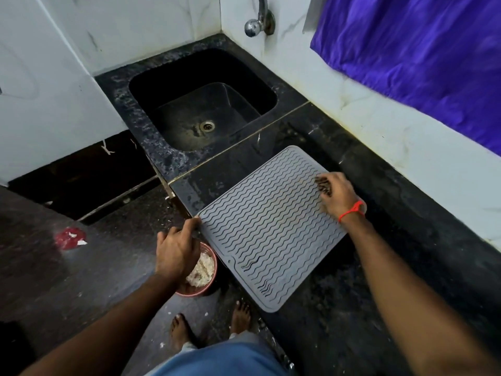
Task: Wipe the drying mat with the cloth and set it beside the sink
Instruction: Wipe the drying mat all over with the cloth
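Head view is showing me leaning over the black counter [352,308], with the grey drying mat [268,226] lying flat on it just beside the sink [203,104]. My left hand [177,253] is pinching the mat's near-left corner at the counter edge. My right hand [339,194] is resting on the far-right edge, fingers curled around something small and dark, possibly the cloth, though I cannot tell for sure. Part of the mat is hanging past the counter's front edge, so I am judging that a hard wiping stroke could drag it off toward the red bowl [200,272] on the floor below. The wavy ribs could also be trapping grime if I am wiping too lightly.
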Available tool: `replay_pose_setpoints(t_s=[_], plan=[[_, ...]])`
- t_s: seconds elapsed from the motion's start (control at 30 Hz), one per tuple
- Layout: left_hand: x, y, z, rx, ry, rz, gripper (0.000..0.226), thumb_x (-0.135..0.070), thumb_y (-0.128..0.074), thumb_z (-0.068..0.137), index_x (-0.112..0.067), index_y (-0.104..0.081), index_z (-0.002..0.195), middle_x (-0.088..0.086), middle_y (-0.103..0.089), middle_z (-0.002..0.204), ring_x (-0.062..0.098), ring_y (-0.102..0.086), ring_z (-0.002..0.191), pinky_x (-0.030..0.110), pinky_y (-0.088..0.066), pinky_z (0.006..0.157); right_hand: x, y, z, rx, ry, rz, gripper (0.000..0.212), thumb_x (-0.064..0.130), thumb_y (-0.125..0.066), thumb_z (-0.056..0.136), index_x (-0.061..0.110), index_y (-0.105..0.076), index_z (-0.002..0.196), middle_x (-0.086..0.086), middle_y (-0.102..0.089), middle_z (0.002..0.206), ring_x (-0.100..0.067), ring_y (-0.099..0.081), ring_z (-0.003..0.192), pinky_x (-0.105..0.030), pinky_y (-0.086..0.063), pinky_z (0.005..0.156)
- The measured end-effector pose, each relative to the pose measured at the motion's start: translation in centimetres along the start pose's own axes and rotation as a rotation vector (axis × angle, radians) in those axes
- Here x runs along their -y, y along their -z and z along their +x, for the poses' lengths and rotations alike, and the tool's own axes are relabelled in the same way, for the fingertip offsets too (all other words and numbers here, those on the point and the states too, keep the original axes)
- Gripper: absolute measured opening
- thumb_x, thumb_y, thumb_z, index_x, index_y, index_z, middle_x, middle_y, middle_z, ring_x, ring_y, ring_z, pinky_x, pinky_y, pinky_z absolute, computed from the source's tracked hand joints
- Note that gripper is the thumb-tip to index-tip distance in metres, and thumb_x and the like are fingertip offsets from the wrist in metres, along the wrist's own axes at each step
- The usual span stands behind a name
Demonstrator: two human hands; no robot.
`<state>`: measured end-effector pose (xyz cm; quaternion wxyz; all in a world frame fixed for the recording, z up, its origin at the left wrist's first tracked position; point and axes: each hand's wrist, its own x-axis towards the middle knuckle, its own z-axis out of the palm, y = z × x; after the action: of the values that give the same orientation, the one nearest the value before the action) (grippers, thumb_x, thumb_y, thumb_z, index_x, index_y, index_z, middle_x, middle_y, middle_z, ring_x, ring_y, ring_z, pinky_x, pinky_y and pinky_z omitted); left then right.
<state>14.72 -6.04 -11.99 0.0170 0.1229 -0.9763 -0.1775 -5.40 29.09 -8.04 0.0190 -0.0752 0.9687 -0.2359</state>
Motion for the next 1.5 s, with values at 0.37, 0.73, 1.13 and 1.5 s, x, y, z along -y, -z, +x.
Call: replay_pose_setpoints(t_s=[0.37, 0.73, 1.13, 1.5], plan=[[0.2, -0.4, -0.3, -0.007, -0.008, -0.015, 0.051, -0.028, -0.069, 0.089, -0.026, -0.043, 0.133, 0.004, -0.073, 0.102, 0.027, -0.062, 0.098, 0.040, -0.030, 0.081, 9.6, -7.6, -13.6, 0.188, 0.404, -0.183, 0.044, 0.010, -0.064, 0.079, 0.022, -0.053, 0.120, 0.000, -0.052, 0.121, -0.025, -0.047, 0.104, -0.039, -0.049, 0.085], [-0.1, 0.0, -0.3, -0.022, -0.010, -0.001, 0.047, -0.020, -0.063, 0.090, -0.028, -0.045, 0.132, 0.005, -0.073, 0.098, 0.029, -0.062, 0.097, 0.043, -0.031, 0.082, 7.2, -1.8, -11.2, 0.333, 0.202, 0.179, 0.053, 0.017, -0.067, 0.082, 0.028, -0.050, 0.130, 0.002, -0.050, 0.127, -0.015, -0.050, 0.111, -0.031, -0.046, 0.093], [-0.3, -0.3, -0.6, -0.002, 0.002, 0.013, 0.051, -0.017, -0.059, 0.087, -0.023, -0.045, 0.136, 0.011, -0.073, 0.094, 0.032, -0.062, 0.095, 0.044, -0.031, 0.081, -5.2, 0.0, -1.8, 0.053, -0.001, -0.166, 0.050, 0.009, -0.070, 0.077, 0.015, -0.055, 0.124, -0.012, -0.051, 0.122, -0.033, -0.051, 0.113, -0.038, -0.040, 0.101], [0.3, -0.7, -0.7, -0.011, -0.042, 0.016, 0.059, -0.025, -0.074, 0.085, -0.026, -0.044, 0.136, 0.006, -0.074, 0.092, 0.030, -0.064, 0.092, 0.039, -0.026, 0.075, 9.4, -7.4, -20.4, 0.360, 0.587, -0.021, 0.051, 0.021, -0.071, 0.076, 0.022, -0.049, 0.122, -0.002, -0.049, 0.125, -0.020, -0.049, 0.110, -0.032, -0.048, 0.093]])
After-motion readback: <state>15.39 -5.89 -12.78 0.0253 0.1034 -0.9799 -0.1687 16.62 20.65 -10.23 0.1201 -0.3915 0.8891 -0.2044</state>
